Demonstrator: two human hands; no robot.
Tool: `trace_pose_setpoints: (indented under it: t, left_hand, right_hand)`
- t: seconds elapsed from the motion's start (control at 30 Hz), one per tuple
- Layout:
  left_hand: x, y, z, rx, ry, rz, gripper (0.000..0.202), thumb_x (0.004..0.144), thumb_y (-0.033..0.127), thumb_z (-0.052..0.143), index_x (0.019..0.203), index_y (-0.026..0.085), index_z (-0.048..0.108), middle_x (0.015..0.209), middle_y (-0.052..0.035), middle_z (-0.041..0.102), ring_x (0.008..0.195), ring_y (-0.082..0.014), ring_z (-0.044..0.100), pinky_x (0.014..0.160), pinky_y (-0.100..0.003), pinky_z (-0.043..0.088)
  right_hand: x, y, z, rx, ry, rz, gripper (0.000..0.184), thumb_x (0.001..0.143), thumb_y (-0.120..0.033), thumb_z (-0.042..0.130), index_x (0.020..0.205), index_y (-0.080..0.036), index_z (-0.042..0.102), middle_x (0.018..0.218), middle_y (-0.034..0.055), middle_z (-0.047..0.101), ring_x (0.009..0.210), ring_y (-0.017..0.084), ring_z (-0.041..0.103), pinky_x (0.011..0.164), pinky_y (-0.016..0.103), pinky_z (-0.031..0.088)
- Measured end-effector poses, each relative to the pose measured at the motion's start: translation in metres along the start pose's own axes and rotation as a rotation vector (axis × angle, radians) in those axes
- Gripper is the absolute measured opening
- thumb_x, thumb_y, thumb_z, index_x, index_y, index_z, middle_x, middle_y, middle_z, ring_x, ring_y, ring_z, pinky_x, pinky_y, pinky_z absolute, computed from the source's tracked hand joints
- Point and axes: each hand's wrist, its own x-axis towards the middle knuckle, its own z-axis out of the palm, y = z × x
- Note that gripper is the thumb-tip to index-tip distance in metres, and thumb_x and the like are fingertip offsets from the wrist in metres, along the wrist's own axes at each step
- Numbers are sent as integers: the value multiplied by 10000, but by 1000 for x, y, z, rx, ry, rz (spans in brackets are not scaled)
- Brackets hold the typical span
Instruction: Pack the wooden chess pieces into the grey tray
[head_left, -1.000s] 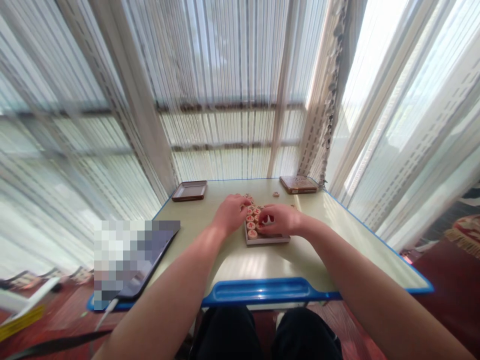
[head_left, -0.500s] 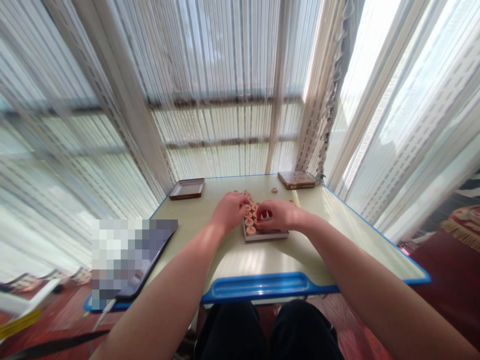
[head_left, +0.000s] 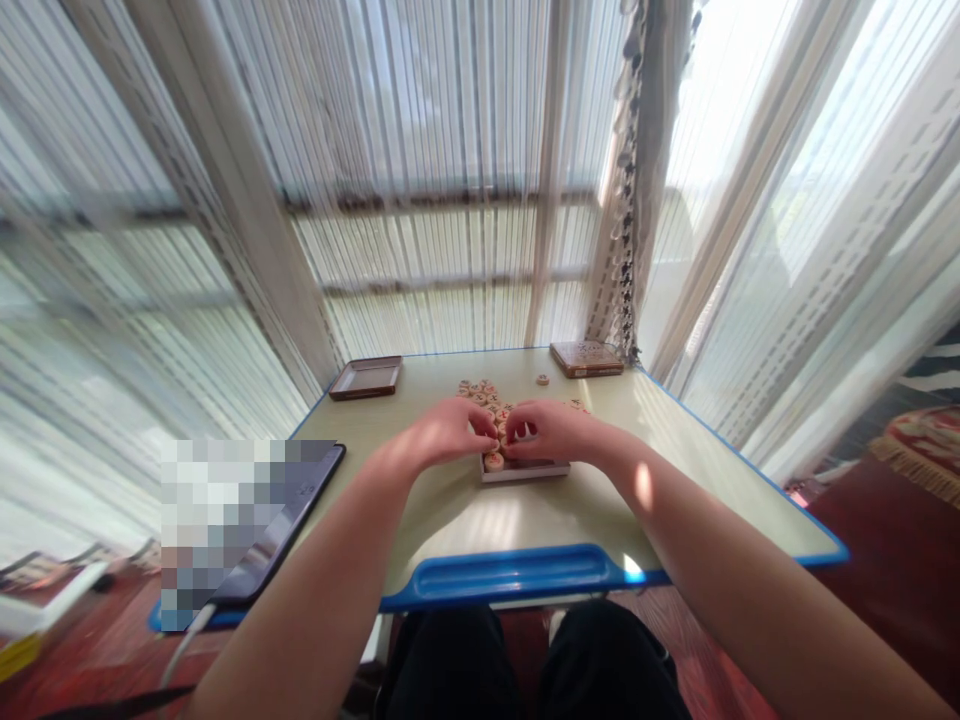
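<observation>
A small square tray [head_left: 525,471] lies in the middle of a pale table [head_left: 525,520] and holds round wooden game pieces [head_left: 493,461] with red marks. My left hand [head_left: 448,432] and my right hand [head_left: 551,432] meet over the tray, fingers curled and pinched on pieces in it. What each pinch holds is hidden by the fingers. Several loose pieces [head_left: 477,389] lie just beyond the hands, and one piece [head_left: 541,379] sits apart further back.
A brown shallow lid [head_left: 366,378] rests at the table's back left and a flat wooden box [head_left: 586,358] at the back right. A tablet [head_left: 247,520] with a cable lies at the left front edge. String curtains hang behind and beside the table.
My left hand has drawn back from the loose pieces to the tray's near left, closer to the right hand. The view has shifted slightly to the right.
</observation>
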Motion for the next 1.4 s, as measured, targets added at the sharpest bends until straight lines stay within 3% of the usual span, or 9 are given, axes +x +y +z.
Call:
trace_pose_setpoints:
  t: [0.37, 0.6, 0.77, 1.17, 1.27, 1.4]
  left_hand:
    - [4, -10, 0, -33, -45, -4, 152, 631, 264, 593, 726, 229, 706, 723, 9, 685, 687, -143, 588, 612, -213, 422]
    - [1, -7, -5, -25, 18, -57, 215, 654, 348, 588, 758, 194, 697, 682, 1, 662, 642, -138, 567, 590, -223, 414]
    - [2, -6, -5, 7, 62, -110, 187, 677, 298, 562, 751, 184, 691, 743, -18, 680, 664, -149, 583, 584, -236, 416]
    - [5, -11, -1, 1, 73, -77, 146, 681, 265, 559, 704, 198, 686, 720, -6, 678, 652, -142, 579, 610, -242, 426]
    - [11, -24, 0, -10, 182, -72, 190, 716, 288, 536, 781, 193, 687, 767, -17, 675, 687, -149, 579, 659, -256, 437]
    - [20, -49, 7, 157, 487, -73, 266, 776, 333, 481, 888, 175, 663, 851, -56, 655, 775, -170, 571, 749, -291, 437]
  right_hand:
    - [0, 0, 1, 16, 6, 9, 192, 675, -374, 604, 796, -227, 623, 775, 2, 622, 670, 137, 531, 581, 236, 370]
    - [-1, 5, -4, 42, 11, 57, 301, 634, -427, 627, 850, -220, 599, 804, 6, 610, 643, 124, 509, 528, 221, 349]
    - [1, 9, -3, 40, -13, 11, 251, 661, -413, 605, 811, -212, 618, 767, 8, 603, 651, 127, 507, 551, 228, 355]
    - [2, 8, -3, 68, 15, 21, 267, 654, -432, 616, 800, -209, 621, 753, 8, 604, 654, 133, 511, 557, 233, 356]
    - [2, 8, -6, 73, 136, 63, 266, 707, -423, 567, 831, -192, 612, 751, 24, 603, 658, 137, 516, 577, 243, 365]
    - [5, 16, -7, 58, 357, 159, 242, 782, -368, 480, 901, -189, 593, 774, 34, 608, 694, 145, 530, 626, 260, 388]
